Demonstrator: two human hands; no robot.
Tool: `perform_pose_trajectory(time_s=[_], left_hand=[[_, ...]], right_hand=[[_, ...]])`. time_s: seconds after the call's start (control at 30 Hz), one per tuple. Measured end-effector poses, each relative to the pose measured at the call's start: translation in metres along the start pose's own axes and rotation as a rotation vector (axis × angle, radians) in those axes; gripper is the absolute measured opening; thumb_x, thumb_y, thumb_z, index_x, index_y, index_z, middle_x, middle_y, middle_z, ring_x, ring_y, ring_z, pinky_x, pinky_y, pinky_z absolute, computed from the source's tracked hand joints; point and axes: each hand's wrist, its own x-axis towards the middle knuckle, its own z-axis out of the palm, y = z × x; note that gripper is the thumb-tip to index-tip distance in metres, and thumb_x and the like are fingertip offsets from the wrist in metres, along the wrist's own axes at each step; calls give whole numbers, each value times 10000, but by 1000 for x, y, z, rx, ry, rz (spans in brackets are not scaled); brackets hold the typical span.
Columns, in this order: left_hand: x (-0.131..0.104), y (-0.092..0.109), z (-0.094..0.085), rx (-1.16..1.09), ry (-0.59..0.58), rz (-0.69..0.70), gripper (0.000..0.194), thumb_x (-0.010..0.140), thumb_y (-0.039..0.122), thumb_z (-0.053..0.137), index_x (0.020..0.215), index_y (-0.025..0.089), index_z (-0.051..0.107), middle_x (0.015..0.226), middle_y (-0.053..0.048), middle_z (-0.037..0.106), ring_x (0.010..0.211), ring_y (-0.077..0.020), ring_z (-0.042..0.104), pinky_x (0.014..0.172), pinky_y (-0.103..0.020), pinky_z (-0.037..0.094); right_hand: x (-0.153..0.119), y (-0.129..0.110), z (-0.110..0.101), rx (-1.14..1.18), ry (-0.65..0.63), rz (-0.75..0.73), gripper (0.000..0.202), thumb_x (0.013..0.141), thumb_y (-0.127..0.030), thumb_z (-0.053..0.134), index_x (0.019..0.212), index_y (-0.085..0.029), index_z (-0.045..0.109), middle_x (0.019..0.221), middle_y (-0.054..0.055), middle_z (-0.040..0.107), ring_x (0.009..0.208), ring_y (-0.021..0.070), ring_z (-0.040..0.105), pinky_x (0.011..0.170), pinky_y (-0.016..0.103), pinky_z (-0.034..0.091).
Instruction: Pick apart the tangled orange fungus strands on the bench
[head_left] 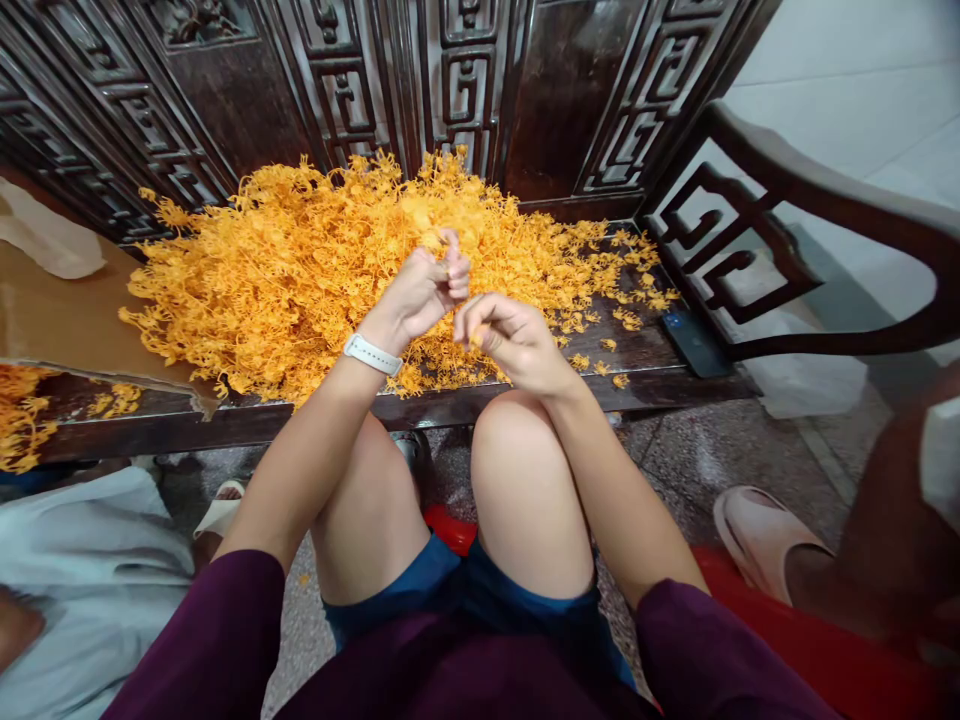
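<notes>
- So there's this big pile (292, 270) of orange bits sprawled over the dark wooden desk (645, 357), right by its carved backrest (562, 100).
- Long axis of the pile goes left to right, along the desk. It's fat on the left and in the middle, then thins out to loose bits near the phone (696, 343).
- The strands don't point any one way, just a tangle with thin ends poking out all round.
- Right hand (521, 340): thumb and index fingers clamped on a small bit (476, 340), over the front of the pile. They cover most of it, so I can't say which way it points or where its long axis runs.
- Left hand (427, 285), the one with the white strap (373, 354): fingers curled in, over the pile and just beside the right hand. Apart, together or clamped on something? Honestly can't tell, the orange behind the fingertips is a blur.
- Cardboard (67, 310) on the left, with a second heap (22, 420) in front of it, cut off at the edge.
- Person on the right is mostly cut off and blurry: a leg, plus a pale sandal (761, 535).
- Someone's light clothing (97, 570) on the left, also cut off.
</notes>
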Motion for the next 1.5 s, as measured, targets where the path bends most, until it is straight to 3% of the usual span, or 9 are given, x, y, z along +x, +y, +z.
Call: perform_pose_trajectory(time_s=[0.27, 0.33, 0.43, 0.57, 0.8, 1.0, 1.17, 1.33, 1.5], left_hand=[[6, 18, -38, 128, 106, 25, 72, 1053, 159, 641, 1073, 211, 596, 750, 59, 641, 574, -32, 586, 577, -158, 490], [6, 17, -38, 160, 127, 21, 51, 1059, 158, 643, 1079, 195, 614, 741, 56, 652, 562, -30, 591, 568, -154, 496], [7, 14, -36, 189, 104, 6, 44, 1054, 153, 655, 1077, 182, 631, 743, 52, 665, 558, -28, 603, 560, -151, 500], [7, 11, -34, 225, 83, -10, 46, 1062, 213, 670, 1082, 171, 668, 756, 27, 687, 582, -36, 622, 573, -151, 512], [6, 10, -32, 272, 34, -49, 165, 1081, 294, 652, 994, 172, 721, 799, 0, 705, 642, -47, 628, 611, -156, 515], [6, 8, -31, 244, -47, -91, 213, 1077, 231, 613, 900, 158, 706, 808, -15, 698, 642, -52, 641, 610, -168, 521], [7, 0, -29, 305, -79, -98, 249, 1065, 234, 648, 834, 154, 695, 733, -17, 672, 610, -53, 609, 607, -168, 499], [5, 1, -28, 583, -175, -22, 455, 987, 490, 803, 713, 169, 633, 621, -21, 631, 533, -57, 497, 539, -221, 375], [3, 3, -30, 720, -313, -25, 574, 886, 687, 838, 708, 195, 602, 543, 67, 386, 472, -42, 246, 492, -297, 119]], right_hand=[[-12, -6, -10, 106, -275, 260, 223, 856, -350, 969, 931, -180, 847, 791, 28, 762, 672, 128, 645, 630, 268, 512], [-10, -1, -21, 207, -126, 252, 262, 843, -405, 965, 923, -205, 816, 763, 13, 743, 630, 126, 624, 576, 262, 504], [-3, 4, -32, 421, 323, 229, 268, 932, -498, 823, 940, -247, 726, 898, 35, 766, 736, 159, 644, 602, 285, 534], [2, 7, -34, 704, 587, 452, 116, 949, -317, 677, 986, -207, 686, 1097, 81, 783, 813, 145, 650, 688, 286, 568], [3, 10, -33, 694, 572, 436, 147, 856, -243, 747, 990, -234, 687, 769, -45, 620, 599, 104, 467, 591, 258, 465], [16, 25, -23, 437, 600, 422, 357, 820, -409, 902, 1078, -230, 730, 885, -21, 696, 620, 81, 533, 539, 234, 410], [24, 32, -10, 264, 491, 330, 463, 839, -547, 931, 1151, -265, 738, 945, -6, 730, 667, 104, 597, 573, 252, 440], [21, 35, -7, 158, 582, 203, 442, 787, -540, 988, 884, -246, 672, 787, -41, 606, 606, 95, 505, 562, 267, 419], [21, 36, -9, 196, 639, 152, 485, 695, -526, 1048, 861, -234, 698, 796, -38, 615, 614, 89, 491, 567, 258, 427]])
